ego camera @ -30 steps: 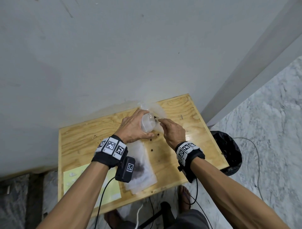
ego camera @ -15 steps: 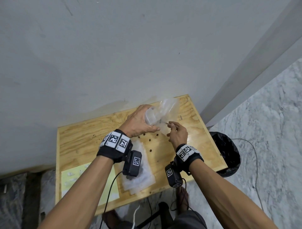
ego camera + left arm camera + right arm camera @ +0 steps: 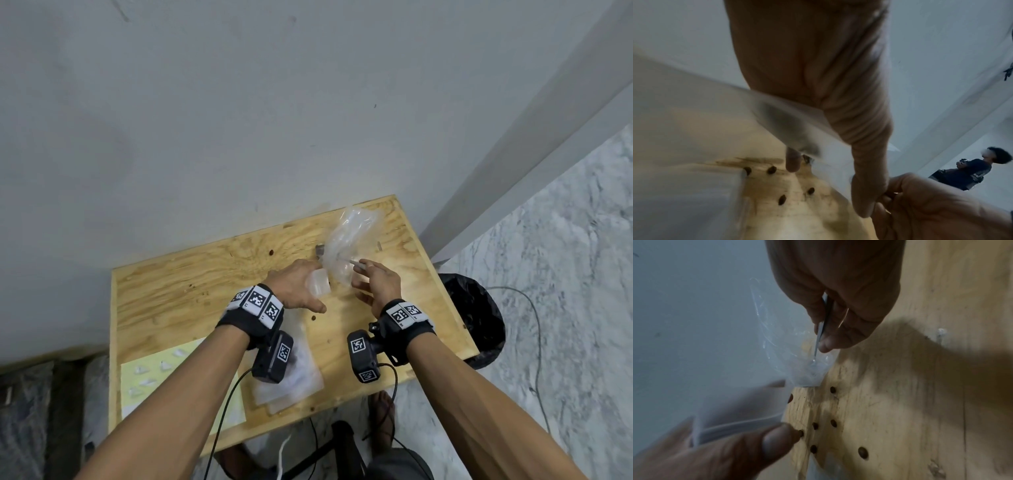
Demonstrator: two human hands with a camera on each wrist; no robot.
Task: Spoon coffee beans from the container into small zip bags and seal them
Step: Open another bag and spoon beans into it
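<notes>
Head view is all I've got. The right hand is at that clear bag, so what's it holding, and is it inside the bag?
Observer: The right wrist view shows the right hand pinching a thin metal spoon, with its tip down inside the clear bag.
Operator: Any beans spilled near it?
Observer: Yes, several loose beans lie on the wooden table just below the bag.
Operator: Anyone else around?
Observer: The left wrist view shows another person standing in the background.
</notes>
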